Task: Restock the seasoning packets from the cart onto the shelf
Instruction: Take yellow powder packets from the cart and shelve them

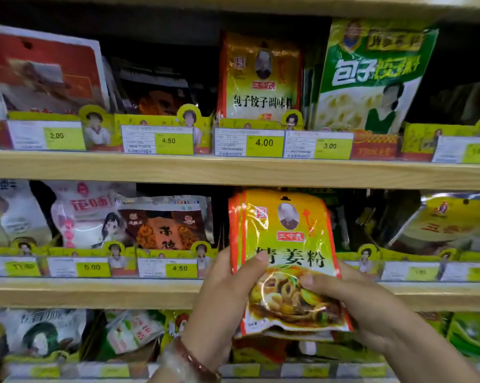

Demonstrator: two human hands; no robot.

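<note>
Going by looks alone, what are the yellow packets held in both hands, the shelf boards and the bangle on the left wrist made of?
Yellow packets: glossy plastic film, judging by the bright glare streaks and crinkles; any foil lining can't be told.
Shelf boards: pale wood or wood-look laminate with a matte finish; faint grain shows, but which one is unclear.
Bangle: smooth, polished, reddish-brown and partly translucent, perhaps stone, glass or resin.

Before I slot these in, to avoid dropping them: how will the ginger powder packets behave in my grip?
The ginger powder packets look thin and glossy, so probably slippery and floppy. Several are fanned at the left edge, so they may slide apart. The left hand and right hand pinching both sides should help.
</note>
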